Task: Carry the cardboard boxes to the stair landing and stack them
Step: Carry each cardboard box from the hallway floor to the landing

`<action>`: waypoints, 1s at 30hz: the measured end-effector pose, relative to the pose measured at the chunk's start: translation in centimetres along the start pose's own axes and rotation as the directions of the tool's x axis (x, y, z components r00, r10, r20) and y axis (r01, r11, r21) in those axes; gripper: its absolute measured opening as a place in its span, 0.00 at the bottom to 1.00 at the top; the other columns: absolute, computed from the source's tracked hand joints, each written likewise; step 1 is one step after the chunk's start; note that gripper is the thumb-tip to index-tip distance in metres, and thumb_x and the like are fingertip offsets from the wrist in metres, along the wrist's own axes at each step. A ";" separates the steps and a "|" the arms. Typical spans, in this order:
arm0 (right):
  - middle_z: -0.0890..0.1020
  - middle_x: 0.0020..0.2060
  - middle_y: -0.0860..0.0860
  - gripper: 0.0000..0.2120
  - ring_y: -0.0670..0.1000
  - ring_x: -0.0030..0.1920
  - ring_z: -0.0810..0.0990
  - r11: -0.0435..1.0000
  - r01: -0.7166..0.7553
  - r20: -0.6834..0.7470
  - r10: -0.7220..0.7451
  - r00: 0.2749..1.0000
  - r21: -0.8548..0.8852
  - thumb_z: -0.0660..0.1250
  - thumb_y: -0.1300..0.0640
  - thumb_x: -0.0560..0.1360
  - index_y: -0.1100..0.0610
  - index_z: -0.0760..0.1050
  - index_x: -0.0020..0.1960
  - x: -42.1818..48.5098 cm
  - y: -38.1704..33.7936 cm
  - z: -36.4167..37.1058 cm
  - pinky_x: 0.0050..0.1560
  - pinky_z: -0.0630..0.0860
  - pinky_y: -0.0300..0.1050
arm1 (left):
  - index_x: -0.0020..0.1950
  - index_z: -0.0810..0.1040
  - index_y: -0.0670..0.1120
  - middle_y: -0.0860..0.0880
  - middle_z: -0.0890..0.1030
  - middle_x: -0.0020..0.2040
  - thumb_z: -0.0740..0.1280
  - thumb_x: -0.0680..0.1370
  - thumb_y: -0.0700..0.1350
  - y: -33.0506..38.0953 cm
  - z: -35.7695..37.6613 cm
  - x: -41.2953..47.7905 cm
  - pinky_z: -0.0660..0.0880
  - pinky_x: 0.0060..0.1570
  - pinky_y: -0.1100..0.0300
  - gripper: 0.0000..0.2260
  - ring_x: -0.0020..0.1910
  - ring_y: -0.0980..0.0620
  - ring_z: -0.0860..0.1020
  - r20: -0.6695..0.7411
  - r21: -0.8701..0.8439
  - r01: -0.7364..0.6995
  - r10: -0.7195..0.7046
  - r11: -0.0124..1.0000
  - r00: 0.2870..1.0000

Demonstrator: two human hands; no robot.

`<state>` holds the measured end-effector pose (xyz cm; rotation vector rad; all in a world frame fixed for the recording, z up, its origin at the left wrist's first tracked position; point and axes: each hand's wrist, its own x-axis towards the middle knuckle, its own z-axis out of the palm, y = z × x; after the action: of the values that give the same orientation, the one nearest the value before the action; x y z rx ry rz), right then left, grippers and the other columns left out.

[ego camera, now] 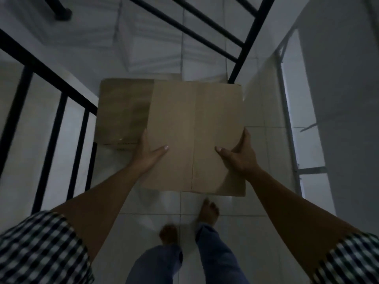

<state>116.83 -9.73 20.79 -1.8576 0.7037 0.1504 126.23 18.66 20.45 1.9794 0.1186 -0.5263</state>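
1. Flat brown cardboard box (194,138) held above white tiled landing floor (256,232), overlapping darker brown box (123,111) on floor.
2. Left hand (148,154), right hand (239,152) clamp its side edges.
3. Likely light, stiff; edge grip suits.

My single head-worn wide-angle camera looks steeply down from close above my outstretched forearms onto the white tiled landing floor (256,238).

White tiled floor (266,232): cardboard box (123,111) resting, bare feet (208,212) standing.
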 end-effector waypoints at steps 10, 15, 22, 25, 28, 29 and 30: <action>0.70 0.75 0.49 0.54 0.54 0.71 0.71 0.998 -0.051 0.007 0.052 0.999 -0.043 0.81 0.45 0.67 0.47 0.51 0.82 14.6 11.6 5.5 0.68 0.71 0.52 | 0.78 0.56 0.43 0.46 0.71 0.71 0.76 0.73 0.43 -12.7 7.9 14.0 0.68 0.69 0.56 0.40 0.68 0.49 0.72 -0.018 0.082 0.072 -0.070 0.994 0.997; 0.67 0.77 0.51 0.55 0.58 0.73 0.70 0.995 -0.058 0.014 0.059 0.998 -0.079 0.81 0.44 0.67 0.48 0.49 0.82 18.8 16.2 9.4 0.70 0.70 0.55 | 0.78 0.54 0.40 0.43 0.69 0.73 0.75 0.74 0.41 -18.1 9.7 18.4 0.66 0.69 0.58 0.40 0.69 0.48 0.70 -0.044 0.141 0.093 -0.088 0.986 0.995; 0.66 0.78 0.51 0.56 0.59 0.74 0.69 0.994 -0.070 0.046 0.074 0.996 -0.087 0.81 0.43 0.67 0.47 0.47 0.82 21.4 21.0 13.9 0.71 0.69 0.56 | 0.79 0.54 0.42 0.41 0.67 0.74 0.75 0.73 0.51 -24.1 9.6 21.1 0.66 0.68 0.57 0.42 0.70 0.42 0.70 -0.035 0.282 0.180 -0.178 0.942 0.984; 0.64 0.79 0.52 0.57 0.60 0.75 0.68 0.989 -0.100 0.046 0.105 0.993 -0.113 0.80 0.42 0.67 0.46 0.44 0.82 21.8 22.1 15.1 0.71 0.68 0.56 | 0.81 0.47 0.41 0.39 0.60 0.78 0.73 0.75 0.53 -24.5 10.0 21.5 0.67 0.69 0.52 0.45 0.72 0.38 0.67 -0.040 0.388 0.214 -0.215 0.896 0.976; 0.61 0.80 0.52 0.58 0.58 0.77 0.65 0.987 -0.068 0.025 0.072 0.997 -0.148 0.80 0.41 0.68 0.49 0.44 0.83 22.1 22.2 15.3 0.74 0.66 0.55 | 0.81 0.45 0.42 0.38 0.55 0.79 0.69 0.78 0.55 -23.6 10.4 20.6 0.65 0.69 0.49 0.43 0.75 0.38 0.62 -0.099 0.536 0.167 -0.134 0.827 0.986; 0.57 0.81 0.52 0.59 0.58 0.78 0.61 0.980 -0.047 0.024 0.053 0.998 -0.192 0.80 0.41 0.68 0.51 0.43 0.83 21.9 22.1 15.3 0.75 0.64 0.58 | 0.82 0.47 0.42 0.37 0.55 0.79 0.68 0.78 0.56 -23.6 10.5 19.8 0.64 0.70 0.47 0.42 0.75 0.37 0.61 -0.104 0.606 0.101 -0.048 0.789 0.993; 0.53 0.82 0.52 0.59 0.58 0.80 0.57 0.965 -0.026 0.031 0.035 0.999 -0.259 0.79 0.38 0.67 0.51 0.43 0.83 21.4 22.1 15.3 0.76 0.62 0.61 | 0.82 0.49 0.42 0.37 0.56 0.79 0.67 0.78 0.57 -23.9 10.4 18.9 0.64 0.70 0.44 0.41 0.75 0.36 0.59 -0.067 0.674 0.012 0.045 0.739 0.997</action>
<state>125.90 -9.77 -12.36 -2.0878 0.7148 0.3074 132.57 17.72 -11.12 2.7198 -0.0561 -0.5215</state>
